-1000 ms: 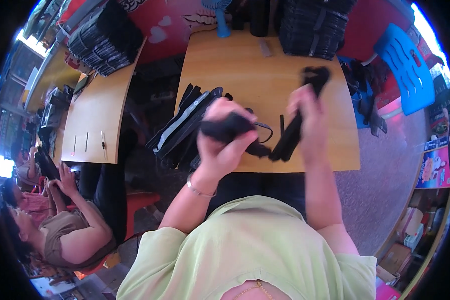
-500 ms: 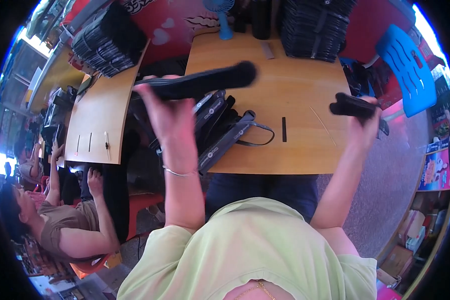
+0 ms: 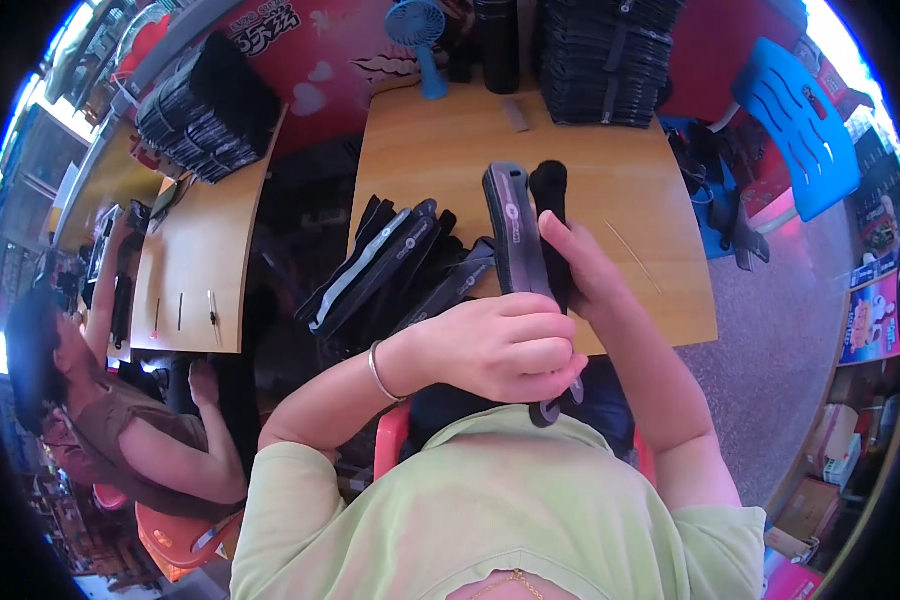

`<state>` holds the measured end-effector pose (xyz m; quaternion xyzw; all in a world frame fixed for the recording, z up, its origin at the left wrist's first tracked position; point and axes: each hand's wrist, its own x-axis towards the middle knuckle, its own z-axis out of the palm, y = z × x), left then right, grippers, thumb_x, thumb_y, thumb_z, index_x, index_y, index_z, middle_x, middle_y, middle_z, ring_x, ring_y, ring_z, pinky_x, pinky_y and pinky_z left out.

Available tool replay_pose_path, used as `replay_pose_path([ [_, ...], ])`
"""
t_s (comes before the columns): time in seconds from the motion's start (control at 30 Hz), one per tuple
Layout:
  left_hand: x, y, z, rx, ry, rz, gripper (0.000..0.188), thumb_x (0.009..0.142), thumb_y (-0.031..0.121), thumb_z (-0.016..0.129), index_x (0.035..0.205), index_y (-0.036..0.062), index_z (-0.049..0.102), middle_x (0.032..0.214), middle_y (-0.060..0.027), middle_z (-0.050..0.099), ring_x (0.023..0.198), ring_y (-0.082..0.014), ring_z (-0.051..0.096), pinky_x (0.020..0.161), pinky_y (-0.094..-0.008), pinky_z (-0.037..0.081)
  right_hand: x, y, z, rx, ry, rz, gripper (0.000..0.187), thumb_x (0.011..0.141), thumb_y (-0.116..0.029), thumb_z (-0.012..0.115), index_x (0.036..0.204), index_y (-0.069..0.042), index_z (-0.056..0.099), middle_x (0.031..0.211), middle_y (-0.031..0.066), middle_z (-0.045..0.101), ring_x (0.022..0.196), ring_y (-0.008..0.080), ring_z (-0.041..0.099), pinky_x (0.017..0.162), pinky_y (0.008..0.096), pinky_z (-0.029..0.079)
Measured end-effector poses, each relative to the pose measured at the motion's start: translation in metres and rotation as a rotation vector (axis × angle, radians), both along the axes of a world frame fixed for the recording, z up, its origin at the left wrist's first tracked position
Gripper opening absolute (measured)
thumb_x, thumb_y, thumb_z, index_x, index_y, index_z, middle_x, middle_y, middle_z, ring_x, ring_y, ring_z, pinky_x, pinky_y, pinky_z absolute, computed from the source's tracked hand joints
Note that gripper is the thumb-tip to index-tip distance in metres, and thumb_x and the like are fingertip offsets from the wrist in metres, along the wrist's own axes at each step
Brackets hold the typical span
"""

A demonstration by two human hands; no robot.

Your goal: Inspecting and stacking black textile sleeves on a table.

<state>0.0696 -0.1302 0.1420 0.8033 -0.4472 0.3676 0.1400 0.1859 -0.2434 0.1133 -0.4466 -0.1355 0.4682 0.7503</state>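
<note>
In the middle of the frame, we see a narrow grey-and-black case (image 3: 515, 225) standing nearly lengthwise, with a slim black piece (image 3: 550, 190) just beside it on the right. Our left hand (image 3: 515, 348), with a bangle at its wrist, has its fingers clamped on the lower end of the grey-and-black case; a short dark end pokes out below them. Our right hand (image 3: 585, 265) lies along the right of the slim black piece, thumb against it; its other fingers are largely hidden, so we cannot tell how firmly they close.

Left of our hands, a pile of dark cases (image 3: 375, 265) lies on the wooden counter (image 3: 440, 140), and a thin stick (image 3: 634, 257) lies to the right. At the counter's far end, toward the top of the frame, we have a blue fan (image 3: 420, 45) and a black stack (image 3: 605, 70). At lower left, a co-worker (image 3: 160, 440) sits beside another counter (image 3: 195, 250).
</note>
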Motion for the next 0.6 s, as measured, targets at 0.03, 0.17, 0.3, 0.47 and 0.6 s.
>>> replay_pose_path([
  [0.03,0.0,0.0,0.0,0.084,0.055,0.017,0.026,0.07,0.01,0.071,0.095,0.0148,0.069,0.087,-0.0029,0.051,0.088,-0.0188,0.059,0.077,-0.0328,0.051,0.0,0.001,0.005,0.059,-0.053,-0.002,0.042,0.082,-0.029,0.074,0.111,-0.003,0.057,0.09,0.0036,0.062,0.071,0.0093,0.06,0.064,0.0239,0.05],
  [0.17,-0.003,0.006,0.023,0.19,0.145,0.222,0.041,0.066,0.021,0.076,0.106,0.0217,0.066,0.105,-0.0034,0.053,0.115,-0.0217,0.05,0.099,-0.0413,0.041,0.008,0.001,0.024,-0.067,-0.232,-0.034,0.028,0.078,-0.009,0.075,0.103,-0.002,0.063,0.089,0.0051,0.067,0.076,0.0114,0.063,0.07,0.0275,0.053],
  [0.3,-0.01,0.042,0.025,-0.524,0.385,0.324,0.078,0.062,0.041,0.083,0.125,0.0084,0.05,0.129,-0.0107,0.044,0.119,-0.0248,0.047,0.099,-0.0395,0.041,0.003,-0.006,0.041,-0.013,-0.485,-0.135,0.028,0.077,-0.007,0.074,0.103,-0.001,0.063,0.09,0.0044,0.068,0.079,0.0108,0.064,0.071,0.0269,0.052],
  [0.47,0.009,0.034,0.012,-1.216,0.741,0.348,0.035,0.079,0.007,0.075,0.108,-0.0017,0.059,0.093,-0.0051,0.066,0.085,-0.0104,0.063,0.077,-0.0246,0.051,-0.005,0.002,0.041,0.002,-0.65,-0.066,0.03,0.076,-0.002,0.074,0.105,-0.001,0.064,0.088,0.002,0.066,0.079,0.0087,0.062,0.073,0.0244,0.05],
  [0.6,0.001,0.035,0.013,-1.188,0.664,0.374,0.015,0.085,0.006,0.069,0.097,-0.0027,0.064,0.086,-0.0048,0.067,0.078,-0.0084,0.063,0.075,-0.0238,0.052,0.013,-0.002,0.02,-0.245,-0.551,-0.325,0.031,0.079,-0.016,0.073,0.105,-0.002,0.065,0.095,0.0043,0.066,0.083,0.0087,0.061,0.073,0.023,0.049],
])
